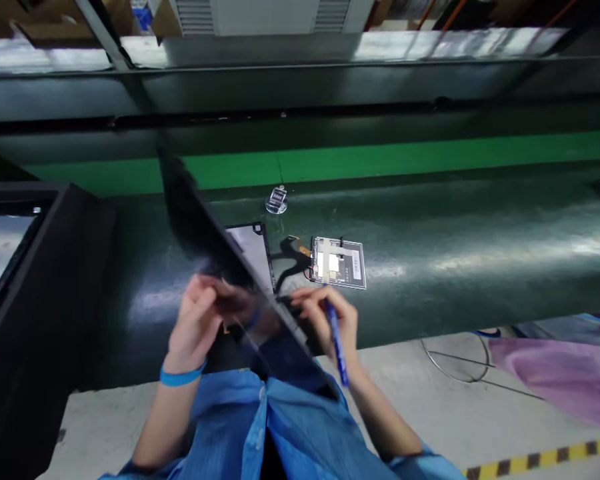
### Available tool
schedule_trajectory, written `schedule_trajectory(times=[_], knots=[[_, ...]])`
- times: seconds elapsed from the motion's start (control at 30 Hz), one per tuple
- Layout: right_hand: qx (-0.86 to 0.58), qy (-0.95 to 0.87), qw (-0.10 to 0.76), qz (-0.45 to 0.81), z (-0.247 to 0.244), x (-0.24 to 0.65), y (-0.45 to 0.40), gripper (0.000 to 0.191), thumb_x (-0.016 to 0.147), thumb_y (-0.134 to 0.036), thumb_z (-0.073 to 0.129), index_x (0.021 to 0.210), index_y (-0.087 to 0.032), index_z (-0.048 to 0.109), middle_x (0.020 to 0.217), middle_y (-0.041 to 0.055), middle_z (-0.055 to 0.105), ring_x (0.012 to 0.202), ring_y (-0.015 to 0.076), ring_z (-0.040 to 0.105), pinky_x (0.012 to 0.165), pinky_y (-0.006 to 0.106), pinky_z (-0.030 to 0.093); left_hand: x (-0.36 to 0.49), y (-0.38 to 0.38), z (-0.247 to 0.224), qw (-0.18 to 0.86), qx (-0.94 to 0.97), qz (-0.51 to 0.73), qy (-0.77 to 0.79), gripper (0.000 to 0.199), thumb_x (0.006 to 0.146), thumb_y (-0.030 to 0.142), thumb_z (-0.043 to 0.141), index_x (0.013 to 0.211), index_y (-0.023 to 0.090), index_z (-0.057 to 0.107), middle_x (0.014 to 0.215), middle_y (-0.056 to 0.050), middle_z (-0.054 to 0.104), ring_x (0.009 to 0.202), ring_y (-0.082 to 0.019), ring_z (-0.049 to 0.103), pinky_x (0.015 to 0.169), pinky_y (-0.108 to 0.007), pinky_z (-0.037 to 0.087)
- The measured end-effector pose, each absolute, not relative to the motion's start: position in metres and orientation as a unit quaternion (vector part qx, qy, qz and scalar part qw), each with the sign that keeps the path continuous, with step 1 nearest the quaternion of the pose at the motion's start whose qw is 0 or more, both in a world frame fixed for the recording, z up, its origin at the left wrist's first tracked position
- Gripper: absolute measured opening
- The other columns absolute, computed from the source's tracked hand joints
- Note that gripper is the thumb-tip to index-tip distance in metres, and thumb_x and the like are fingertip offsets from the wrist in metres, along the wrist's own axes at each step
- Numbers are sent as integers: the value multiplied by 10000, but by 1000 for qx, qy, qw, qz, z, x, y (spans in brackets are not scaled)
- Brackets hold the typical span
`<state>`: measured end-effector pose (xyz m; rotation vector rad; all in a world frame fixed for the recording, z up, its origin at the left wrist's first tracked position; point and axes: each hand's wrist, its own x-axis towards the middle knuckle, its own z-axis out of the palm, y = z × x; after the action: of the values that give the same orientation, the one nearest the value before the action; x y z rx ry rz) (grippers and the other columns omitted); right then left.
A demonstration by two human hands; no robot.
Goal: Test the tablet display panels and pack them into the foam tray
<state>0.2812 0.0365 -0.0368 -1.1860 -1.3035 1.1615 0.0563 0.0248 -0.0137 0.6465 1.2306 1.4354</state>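
Note:
A large dark screen panel stands steeply tilted in front of me, its glossy face to the left and its upper end blurred by motion. My left hand, with a blue wristband, is closed in a pinch close to that face, where the fingers are mirrored; what they pinch is unclear. At the panel's right side, my right hand has its fingertips by the rear edge. A blue pen is tucked in that same hand. Partly behind the panel lies a black-framed part with a pale sheet.
A small electronic module with taped boards and a ribbon cable lies on the dark green bench. Behind it sits a small clear round object. A black box carrying another framed panel stands left. Pink cloth shows at right.

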Motion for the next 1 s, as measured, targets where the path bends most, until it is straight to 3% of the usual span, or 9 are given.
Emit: schedule_trajectory(times=[0.1,0.2,0.53,0.67,0.87,1.0], knots=[[-585,-612,478,233,-48,336,88,198,906,-400,629,841,-215,655,765,36,679,678,211,642,675,335,502,35,18,-6,506,136,632,571,278,673,357,857,901,281,716,815,28,729,753,-180,713,696,-260,610],[-610,-671,397,139,-62,373,134,227,909,-356,540,894,-194,698,743,53,682,665,216,642,698,336,495,26,15,-11,544,48,578,606,157,805,345,677,886,232,749,779,-42,745,856,-278,738,757,-375,632],[-605,-712,343,96,-86,383,149,280,916,-332,508,919,-174,739,791,97,708,708,233,660,706,331,480,34,8,-27,620,-47,536,571,183,697,364,600,604,226,676,567,-33,662,778,-311,733,683,-395,633],[-601,-715,347,84,-86,386,150,294,906,-362,507,885,-186,741,739,81,682,662,218,630,650,325,452,37,8,-25,652,-39,534,537,216,685,386,572,669,214,702,585,-39,658,835,-321,728,710,-401,629],[-596,-662,448,77,-69,371,136,255,884,-374,519,933,-178,674,729,42,669,628,179,621,659,312,501,50,11,-21,661,-58,562,493,229,708,301,517,728,161,698,666,-79,695,917,-337,729,856,-438,603],[-538,-570,561,267,-44,330,99,273,992,-350,440,1044,-190,655,632,-11,636,440,128,550,447,238,444,61,15,-10,664,-138,568,466,295,730,255,456,804,135,715,783,-102,736,997,-329,719,923,-447,576]])
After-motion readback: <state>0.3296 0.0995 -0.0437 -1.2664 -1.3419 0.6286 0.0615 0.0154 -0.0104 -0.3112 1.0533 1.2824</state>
